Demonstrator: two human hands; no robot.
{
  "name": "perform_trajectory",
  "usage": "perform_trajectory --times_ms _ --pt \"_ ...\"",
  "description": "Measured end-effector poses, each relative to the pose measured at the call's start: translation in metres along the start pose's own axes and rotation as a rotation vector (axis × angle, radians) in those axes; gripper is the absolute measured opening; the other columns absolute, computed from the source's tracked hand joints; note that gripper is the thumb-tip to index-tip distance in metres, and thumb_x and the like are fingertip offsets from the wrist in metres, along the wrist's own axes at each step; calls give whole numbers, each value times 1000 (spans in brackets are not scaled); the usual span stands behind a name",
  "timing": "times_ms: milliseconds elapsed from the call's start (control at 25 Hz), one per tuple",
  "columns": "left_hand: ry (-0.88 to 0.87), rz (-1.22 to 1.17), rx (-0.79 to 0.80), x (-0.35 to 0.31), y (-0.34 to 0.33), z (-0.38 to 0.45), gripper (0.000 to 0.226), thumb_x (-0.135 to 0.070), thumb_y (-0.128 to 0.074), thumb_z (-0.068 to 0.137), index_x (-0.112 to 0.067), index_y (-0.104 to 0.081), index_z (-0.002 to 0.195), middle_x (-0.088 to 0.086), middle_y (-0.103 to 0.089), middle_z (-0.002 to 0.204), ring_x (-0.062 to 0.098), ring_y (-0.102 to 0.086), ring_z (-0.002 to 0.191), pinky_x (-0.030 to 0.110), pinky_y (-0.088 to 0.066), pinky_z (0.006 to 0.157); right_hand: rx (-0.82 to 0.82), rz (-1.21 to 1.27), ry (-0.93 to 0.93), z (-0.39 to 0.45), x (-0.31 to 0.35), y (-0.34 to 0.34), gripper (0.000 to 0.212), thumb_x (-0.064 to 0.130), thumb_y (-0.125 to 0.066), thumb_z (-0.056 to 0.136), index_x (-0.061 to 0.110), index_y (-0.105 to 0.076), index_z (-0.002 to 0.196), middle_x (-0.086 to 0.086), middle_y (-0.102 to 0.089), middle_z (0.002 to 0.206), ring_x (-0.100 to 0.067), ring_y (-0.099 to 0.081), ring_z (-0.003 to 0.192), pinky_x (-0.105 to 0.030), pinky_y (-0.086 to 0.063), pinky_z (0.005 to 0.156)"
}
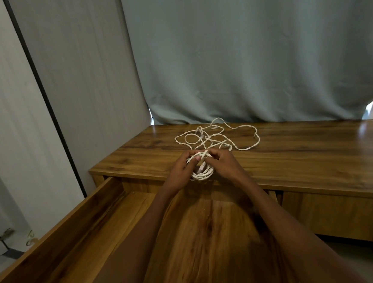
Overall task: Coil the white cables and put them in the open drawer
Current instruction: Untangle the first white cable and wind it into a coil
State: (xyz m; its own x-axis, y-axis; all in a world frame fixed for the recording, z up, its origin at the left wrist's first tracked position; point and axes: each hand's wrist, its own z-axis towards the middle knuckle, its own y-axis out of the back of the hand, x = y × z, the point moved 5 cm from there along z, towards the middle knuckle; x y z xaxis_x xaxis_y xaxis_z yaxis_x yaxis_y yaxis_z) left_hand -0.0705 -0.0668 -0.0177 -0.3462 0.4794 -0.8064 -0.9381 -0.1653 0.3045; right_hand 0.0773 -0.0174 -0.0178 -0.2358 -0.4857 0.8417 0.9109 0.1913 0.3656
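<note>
Head view. Both hands work over the front edge of the brown wood-grain worktop, above the open wooden drawer. Left hand: grip closed around a small coiled bundle of white cable, fingers curled through the loops. Right hand: fingers pinch the cable's free end across the top of the coil; a plug tip shows inside the loops.

Behind the coil, farther back on the worktop, a loose tangle of white cable lies uncoiled, near the grey-green curtain.

Judgement: first coil nearly finished, tail being tucked or wrapped. Next move calls for securing that end, then lowering the bundle into the drawer just below. The tangle remains to be done.
</note>
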Motion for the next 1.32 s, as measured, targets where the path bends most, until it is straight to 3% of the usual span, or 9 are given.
perform_trajectory --times_ms 160,280,560,720,880,1000,1160,1240,1320 --pt "-20 -13 19 -1 -1 -3 18 -22 -54 101 -29 -62 116 -14 -70 100 0 -66 91 17 -50 76 102 408 -187 -6 -4 0 25 8 -63 96 15 -72 119 -10 -79 103 -25 -75 95 -36 -60 82" --pt "-22 -33 30 1 -3 -3 23 -22 -55 101 -24 -59 124 -7 -68 117 6 -65 107 21 -51 87 119 642 -281 -5 -7 -2 34 -1 -64 94 8 -66 127 -16 -76 111 -27 -74 97 -35 -62 81" --pt "-29 -72 12 2 -7 3 30 -24 -55 101 -19 -57 131 -1 -67 124 11 -63 114 28 -52 94 226 727 -191 -6 -7 -4 60 -16 -57 86 11 -57 139 -16 -71 118 -26 -69 102 -33 -60 81" --pt "-3 -80 -10 5 -13 6 33 -25 -50 104 -18 -57 135 -1 -67 125 10 -64 114 24 -52 93 47 487 -29 -7 1 -4 54 2 -73 89 19 -59 138 -6 -71 125 -19 -67 115 -28 -57 91" --pt "44 -2 -25 13 -12 8 32 -31 -46 105 -21 -60 131 -3 -69 118 11 -65 106 28 -52 87 -206 -102 191 -12 5 7 43 43 -69 94 33 -64 135 11 -64 135 -1 -61 117 -35 -56 95" --pt "113 106 37 17 -15 13 28 -34 -44 104 -25 -65 121 -1 -70 114 15 -66 104 34 -52 88 -320 -528 488 -20 10 9 30 34 -64 99 30 -71 128 5 -54 146 -9 -56 120 -29 -51 89" --pt "237 129 131 4 -12 15 31 -35 -44 105 -16 -67 112 2 -70 95 16 -66 81 24 -51 64 -356 -725 768 -29 20 5 25 26 -56 102 15 -72 116 -5 -72 117 -21 -66 105 -31 -49 84" --pt "266 141 138 0 -9 13 34 -38 -45 104 -14 -68 111 1 -70 87 7 -63 66 16 -47 51 -381 -753 727 -31 24 6 27 30 -49 103 15 -70 112 -3 -74 98 -22 -69 86 -33 -50 69" --pt "210 114 136 -3 -9 9 33 -36 -47 104 -11 -67 112 -3 -70 87 -3 -63 66 16 -48 58 -448 -683 584 -28 28 11 29 31 -46 104 14 -68 111 -5 -74 88 -25 -69 72 -36 -49 56"
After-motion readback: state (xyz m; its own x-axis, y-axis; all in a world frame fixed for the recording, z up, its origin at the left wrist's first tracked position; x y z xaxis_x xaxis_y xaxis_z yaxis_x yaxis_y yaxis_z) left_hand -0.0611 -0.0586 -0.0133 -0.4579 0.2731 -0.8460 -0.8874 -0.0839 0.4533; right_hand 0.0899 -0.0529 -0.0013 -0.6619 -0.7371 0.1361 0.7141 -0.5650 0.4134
